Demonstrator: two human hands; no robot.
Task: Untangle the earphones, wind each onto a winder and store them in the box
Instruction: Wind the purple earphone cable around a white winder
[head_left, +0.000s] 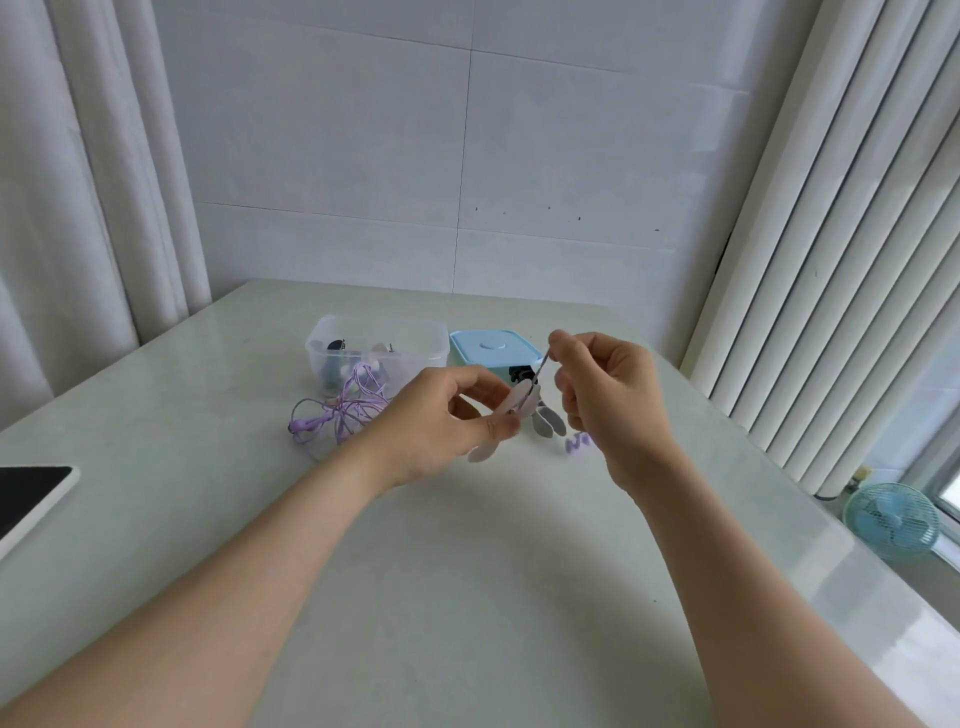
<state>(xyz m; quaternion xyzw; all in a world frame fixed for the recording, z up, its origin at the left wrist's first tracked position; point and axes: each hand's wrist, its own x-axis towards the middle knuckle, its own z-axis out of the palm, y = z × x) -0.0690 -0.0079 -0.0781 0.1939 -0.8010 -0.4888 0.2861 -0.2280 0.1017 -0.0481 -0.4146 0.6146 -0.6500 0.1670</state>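
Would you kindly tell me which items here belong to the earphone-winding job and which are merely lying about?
Job: pale pink flat winder in left hand, thin dark cord in right hand, tangled purple earphones, clear plastic box.
Lying about: white-edged dark tablet, small blue fan.

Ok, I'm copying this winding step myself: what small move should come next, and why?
Probably carry the right hand round the pale winder to lay a turn of the dark cord on it. The left hand holds the winder, and the right hand pinches the cord taut just above it, so the cord looks ready to wrap.
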